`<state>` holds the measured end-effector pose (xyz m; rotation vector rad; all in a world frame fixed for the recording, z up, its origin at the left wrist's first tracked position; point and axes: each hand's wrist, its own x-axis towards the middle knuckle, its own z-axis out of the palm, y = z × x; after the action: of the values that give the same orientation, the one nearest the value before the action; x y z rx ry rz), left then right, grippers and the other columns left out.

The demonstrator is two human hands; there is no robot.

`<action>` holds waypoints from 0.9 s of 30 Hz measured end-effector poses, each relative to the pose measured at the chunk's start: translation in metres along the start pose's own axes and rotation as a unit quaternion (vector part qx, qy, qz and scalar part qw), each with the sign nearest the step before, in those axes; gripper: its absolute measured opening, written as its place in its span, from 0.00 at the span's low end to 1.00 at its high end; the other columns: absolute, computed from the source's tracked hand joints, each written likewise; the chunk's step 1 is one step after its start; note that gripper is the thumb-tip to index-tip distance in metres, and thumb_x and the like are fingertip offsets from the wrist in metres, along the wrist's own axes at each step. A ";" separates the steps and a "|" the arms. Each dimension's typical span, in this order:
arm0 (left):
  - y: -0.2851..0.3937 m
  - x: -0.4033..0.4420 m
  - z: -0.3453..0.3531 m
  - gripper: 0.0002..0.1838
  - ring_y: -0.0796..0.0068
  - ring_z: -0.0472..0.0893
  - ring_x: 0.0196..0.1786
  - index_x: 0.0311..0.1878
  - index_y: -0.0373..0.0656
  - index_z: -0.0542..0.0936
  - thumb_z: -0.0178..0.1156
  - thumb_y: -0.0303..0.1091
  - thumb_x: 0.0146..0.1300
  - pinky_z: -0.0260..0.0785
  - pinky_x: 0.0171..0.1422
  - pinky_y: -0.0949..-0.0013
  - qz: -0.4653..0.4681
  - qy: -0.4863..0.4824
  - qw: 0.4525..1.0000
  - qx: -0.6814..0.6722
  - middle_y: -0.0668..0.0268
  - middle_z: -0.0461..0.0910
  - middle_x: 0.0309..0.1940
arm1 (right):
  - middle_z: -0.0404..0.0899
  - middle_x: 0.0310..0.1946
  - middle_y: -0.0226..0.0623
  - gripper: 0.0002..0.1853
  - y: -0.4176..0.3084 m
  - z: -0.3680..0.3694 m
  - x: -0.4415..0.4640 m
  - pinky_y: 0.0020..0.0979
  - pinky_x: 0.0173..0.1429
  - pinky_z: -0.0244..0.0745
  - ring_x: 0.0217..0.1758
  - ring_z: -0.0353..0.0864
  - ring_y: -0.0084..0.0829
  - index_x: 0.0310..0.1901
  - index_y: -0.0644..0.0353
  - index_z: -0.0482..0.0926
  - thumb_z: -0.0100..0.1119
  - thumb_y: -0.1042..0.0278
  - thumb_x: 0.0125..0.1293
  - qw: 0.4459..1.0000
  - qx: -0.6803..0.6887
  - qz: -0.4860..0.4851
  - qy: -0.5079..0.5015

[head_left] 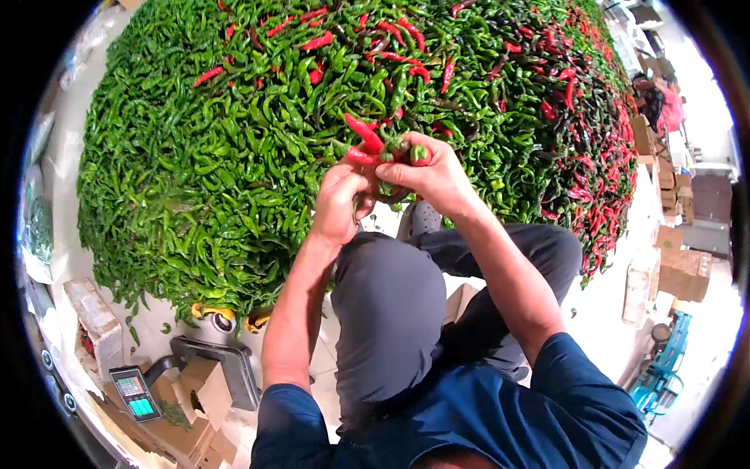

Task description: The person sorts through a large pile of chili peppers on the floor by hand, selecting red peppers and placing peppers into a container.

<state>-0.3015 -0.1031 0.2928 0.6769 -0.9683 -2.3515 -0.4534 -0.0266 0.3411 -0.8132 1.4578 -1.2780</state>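
Note:
Both my hands are together above my raised knee, at the near edge of a large heap of green peppers (219, 164). My left hand (341, 199) has its fingers closed round red peppers (364, 134) that stick out past the fingertips. In my right hand (433, 176) is a small bunch of red and dark peppers, with a green stem end (419, 153) showing by the thumb. The fingertips of the two hands nearly meet, and the undersides of the held peppers are partly hidden.
Red and dark peppers (582, 168) cover the heap's right side. Cardboard boxes (684, 273) and a teal metal frame (664, 363) are at the right, with a person in pink (669, 108) further back. A scale display (135, 393) and an open box (205, 388) lie lower left.

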 end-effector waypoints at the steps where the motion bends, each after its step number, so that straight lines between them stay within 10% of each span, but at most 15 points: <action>1: 0.008 -0.008 0.012 0.17 0.86 0.65 0.17 0.54 0.37 0.77 0.48 0.32 0.66 0.51 0.17 0.81 0.018 -0.016 0.999 -0.023 0.73 0.72 0.23 | 0.82 0.26 0.25 0.12 -0.006 0.000 -0.006 0.19 0.30 0.70 0.28 0.75 0.12 0.43 0.61 0.80 0.72 0.70 0.60 1.000 0.010 -0.019 0.003; 6: 0.033 -0.015 0.066 0.18 0.79 0.83 0.30 0.51 0.37 0.78 0.54 0.44 0.73 0.76 0.33 0.74 0.048 0.029 0.998 -0.040 0.65 0.84 0.38 | 0.82 0.38 0.27 0.19 -0.045 -0.005 -0.043 0.23 0.46 0.77 0.40 0.79 0.16 0.53 0.63 0.78 0.71 0.72 0.61 0.995 -0.058 -0.085 -0.006; 7: 0.032 -0.013 0.062 0.21 0.80 0.80 0.32 0.62 0.39 0.76 0.48 0.42 0.75 0.73 0.34 0.76 0.022 0.000 0.999 -0.031 0.68 0.83 0.38 | 0.82 0.38 0.27 0.18 -0.052 -0.007 -0.049 0.23 0.46 0.77 0.40 0.79 0.16 0.52 0.63 0.78 0.70 0.73 0.62 0.992 -0.062 -0.105 0.010; 10: 0.038 -0.019 0.086 0.14 0.84 0.62 0.13 0.52 0.44 0.79 0.48 0.38 0.72 0.48 0.11 0.79 -0.051 -0.039 0.992 -0.113 0.76 0.67 0.18 | 0.82 0.38 0.28 0.17 -0.063 -0.020 -0.067 0.23 0.43 0.78 0.37 0.79 0.16 0.52 0.63 0.77 0.68 0.75 0.63 0.982 -0.060 -0.159 0.083; 18: 0.028 -0.039 0.155 0.24 0.87 0.64 0.15 0.60 0.39 0.74 0.50 0.23 0.58 0.54 0.15 0.82 0.021 -0.144 0.988 -0.055 0.75 0.69 0.20 | 0.80 0.32 0.25 0.16 -0.065 -0.057 -0.123 0.22 0.39 0.77 0.34 0.77 0.14 0.47 0.64 0.77 0.71 0.73 0.60 0.971 0.016 -0.162 0.173; 22: 0.020 -0.043 0.159 0.15 0.86 0.65 0.16 0.46 0.42 0.79 0.53 0.45 0.74 0.54 0.15 0.79 0.016 -0.120 0.992 -0.040 0.74 0.69 0.21 | 0.82 0.37 0.28 0.21 -0.068 -0.055 -0.143 0.24 0.46 0.78 0.39 0.80 0.17 0.54 0.65 0.75 0.69 0.76 0.60 0.973 0.043 -0.172 0.149; 27: 0.023 -0.054 0.155 0.15 0.81 0.64 0.16 0.37 0.45 0.77 0.53 0.46 0.74 0.53 0.16 0.78 0.031 0.001 0.992 -0.123 0.70 0.72 0.23 | 0.81 0.45 0.34 0.29 -0.067 -0.052 -0.153 0.30 0.54 0.80 0.46 0.84 0.30 0.64 0.65 0.69 0.65 0.83 0.60 0.968 0.194 -0.129 0.090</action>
<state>-0.3491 -0.0082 0.4200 0.5431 -0.6721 -2.3619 -0.4677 0.1171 0.4403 -0.6481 1.2065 -1.8052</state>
